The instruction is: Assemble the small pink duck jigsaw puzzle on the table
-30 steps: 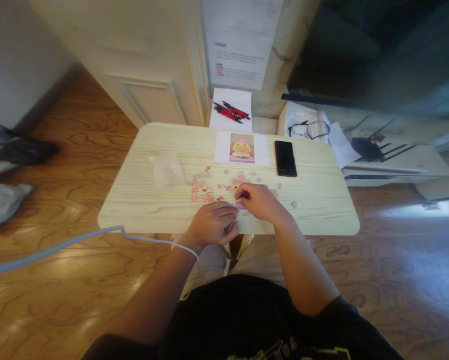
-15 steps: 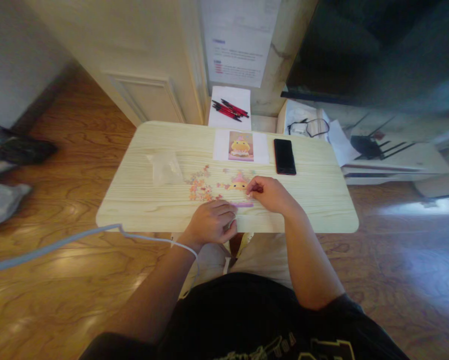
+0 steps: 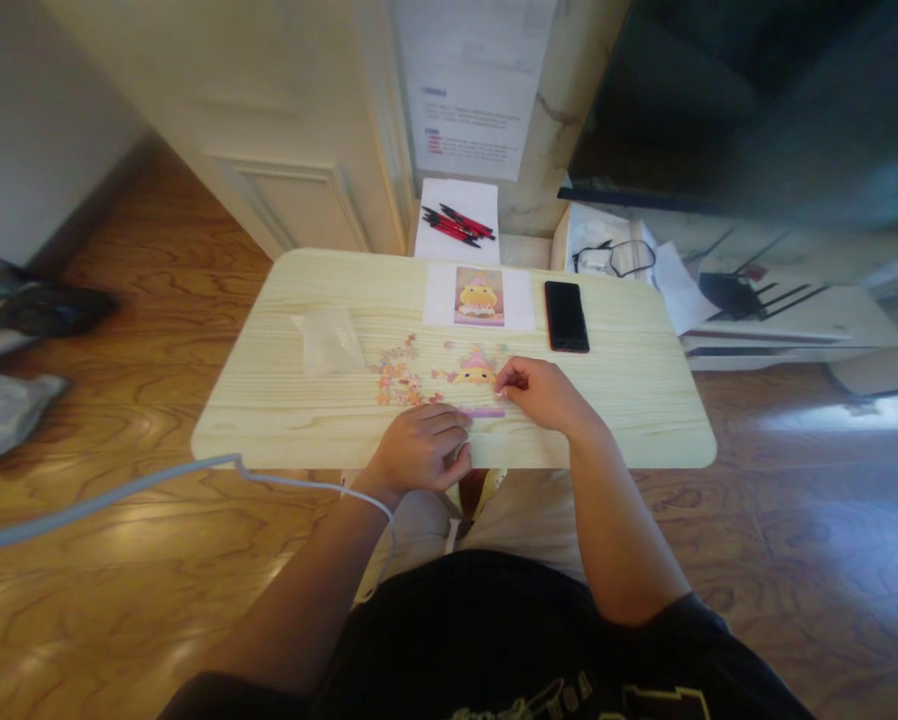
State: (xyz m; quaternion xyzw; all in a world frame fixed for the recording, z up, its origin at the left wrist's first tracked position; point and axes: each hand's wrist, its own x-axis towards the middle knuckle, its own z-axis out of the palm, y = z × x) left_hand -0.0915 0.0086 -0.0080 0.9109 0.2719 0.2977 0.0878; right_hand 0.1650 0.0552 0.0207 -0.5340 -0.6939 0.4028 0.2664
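Note:
Small jigsaw pieces (image 3: 395,380) lie scattered on a pale wooden table (image 3: 629,410). A partly joined yellow and pink patch (image 3: 474,370) sits mid-table. A joined purple strip (image 3: 483,411) lies just below it. My left hand (image 3: 419,447) rests curled near the table's front edge, its fingertips by the strip's left end. My right hand (image 3: 543,391) is pinched, fingertips at the right side of the joined patch; whatever it holds is too small to make out. A reference picture (image 3: 479,296) of a yellow figure lies at the back.
A black phone (image 3: 566,315) lies right of the picture. A clear plastic bag (image 3: 327,338) sits at the left. Red and black pens (image 3: 456,222) lie on paper behind the table. Glasses (image 3: 615,258) and papers are on a low shelf at right. A white cable (image 3: 119,490) crosses the floor.
My right hand has moved right and back from the purple strip to the edge of the joined patch, uncovering the strip. My left hand has stayed put.

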